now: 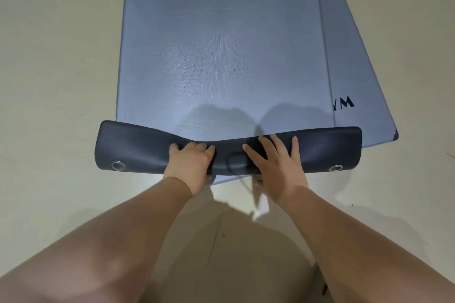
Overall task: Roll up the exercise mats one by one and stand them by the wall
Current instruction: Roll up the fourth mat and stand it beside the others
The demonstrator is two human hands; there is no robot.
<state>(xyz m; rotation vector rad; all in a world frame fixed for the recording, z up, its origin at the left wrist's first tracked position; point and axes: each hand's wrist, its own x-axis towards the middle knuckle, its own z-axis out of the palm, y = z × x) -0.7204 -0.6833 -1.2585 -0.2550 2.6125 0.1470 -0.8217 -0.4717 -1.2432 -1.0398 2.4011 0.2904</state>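
Under left hand (190, 162) and right hand (277, 162) lies the mat's curled end (138, 147).

An indoor room with a hard floor (49, 56) is shown; whether it belongs to a home or to an exercise studio cannot be determined. The floor is pale cream, smooth and uncarpeted, and a thin joint line (213, 241) is seen crossing it near the lower edge of the view. Two blue-grey exercise mats are laid directly on it: the upper mat (221, 44) lies over the lower mat (357, 69) at a slight angle. Dark lettering (344, 103), partly covered, is printed on the lower mat. Metal eyelets (118, 165) are set in the dark underside of the upper mat's turned-over end. Soft shadows are cast on floor and mat, consistent with indoor lighting.
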